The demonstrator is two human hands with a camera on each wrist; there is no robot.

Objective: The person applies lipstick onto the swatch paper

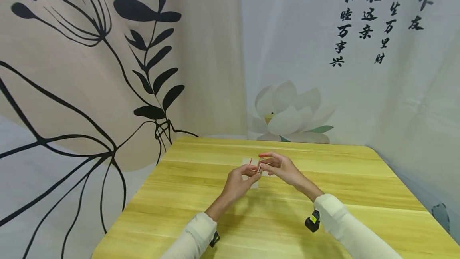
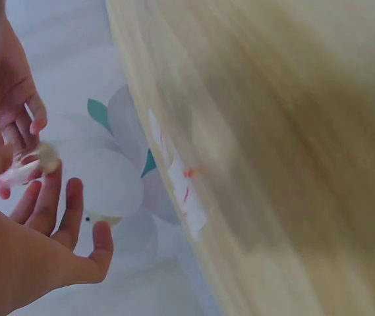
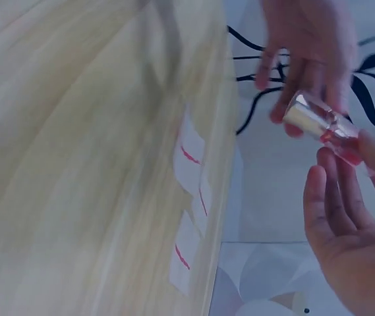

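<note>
Both hands hold a small lipstick tube (image 3: 319, 125) between them above the far part of the table. Its clear casing shows a pale gold section at one end and red at the other. My left hand (image 1: 238, 182) pinches the gold end between thumb and fingers. From the other side, my right hand (image 1: 284, 170) pinches the red end. In the left wrist view the tube (image 2: 34, 166) is blurred and partly covered by fingers. Whether a cap is separate from the tube cannot be told.
White paper pieces (image 3: 188, 161) with red strokes lie on the wooden table (image 1: 345, 187) below the hands, near its far edge. Behind the table hangs a printed curtain (image 1: 212, 51) with plants, a lotus and characters.
</note>
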